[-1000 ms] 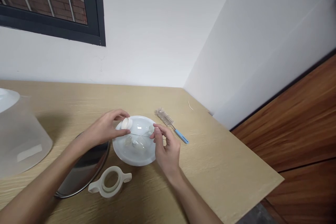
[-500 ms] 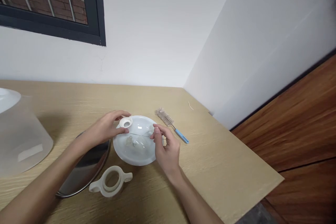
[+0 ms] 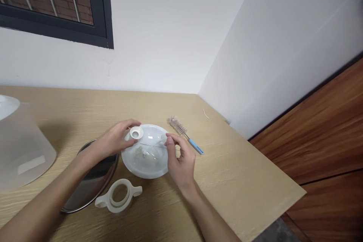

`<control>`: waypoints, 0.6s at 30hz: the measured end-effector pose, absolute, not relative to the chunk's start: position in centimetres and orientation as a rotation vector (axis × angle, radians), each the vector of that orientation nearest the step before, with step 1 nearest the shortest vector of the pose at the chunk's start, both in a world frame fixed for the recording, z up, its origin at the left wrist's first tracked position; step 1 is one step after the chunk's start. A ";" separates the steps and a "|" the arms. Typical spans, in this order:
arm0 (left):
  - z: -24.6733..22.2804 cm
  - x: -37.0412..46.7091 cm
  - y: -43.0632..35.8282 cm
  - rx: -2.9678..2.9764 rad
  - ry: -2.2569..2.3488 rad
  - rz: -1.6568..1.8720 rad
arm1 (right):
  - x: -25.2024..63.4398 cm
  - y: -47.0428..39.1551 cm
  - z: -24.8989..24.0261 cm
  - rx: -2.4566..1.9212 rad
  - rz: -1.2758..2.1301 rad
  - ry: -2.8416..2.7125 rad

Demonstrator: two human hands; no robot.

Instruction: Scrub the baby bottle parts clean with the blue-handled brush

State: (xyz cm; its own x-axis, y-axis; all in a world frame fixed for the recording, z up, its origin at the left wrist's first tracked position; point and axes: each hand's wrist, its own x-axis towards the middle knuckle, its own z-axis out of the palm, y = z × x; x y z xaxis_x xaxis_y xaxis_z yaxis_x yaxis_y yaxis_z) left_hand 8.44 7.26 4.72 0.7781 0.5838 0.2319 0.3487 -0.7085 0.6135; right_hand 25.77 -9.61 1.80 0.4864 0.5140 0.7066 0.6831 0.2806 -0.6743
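One small white ring is held over the far left part of a white dish by the left hand, with the thumb and fingers bent around it. A small pale piece is pinched by the fingertips of the right hand, above the dish's right side; what it is cannot be told. Near the dish, a bigger white ring with two handles, a dark round lid and a blue-handled brush are seen on the table.
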 end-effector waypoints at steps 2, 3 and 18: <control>4.1 8.7 7.0 2.459 0.664 0.554 | 25.8 -9.6 1.8 -1.364 -0.164 -1.159; 3.8 8.8 6.9 2.482 0.642 0.552 | 25.8 -9.6 1.9 -1.363 -0.166 -1.162; 3.7 8.6 6.3 2.561 0.702 0.474 | 25.6 -10.0 2.6 -1.347 -0.206 -1.203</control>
State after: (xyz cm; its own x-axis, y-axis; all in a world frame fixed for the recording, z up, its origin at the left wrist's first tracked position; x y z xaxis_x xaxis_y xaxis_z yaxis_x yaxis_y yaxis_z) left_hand 8.61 6.33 3.66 0.8122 0.5459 0.2057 0.3950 -0.7741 0.4947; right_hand 25.63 -9.97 2.56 0.4391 0.5005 0.7461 0.7203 0.3003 -0.6253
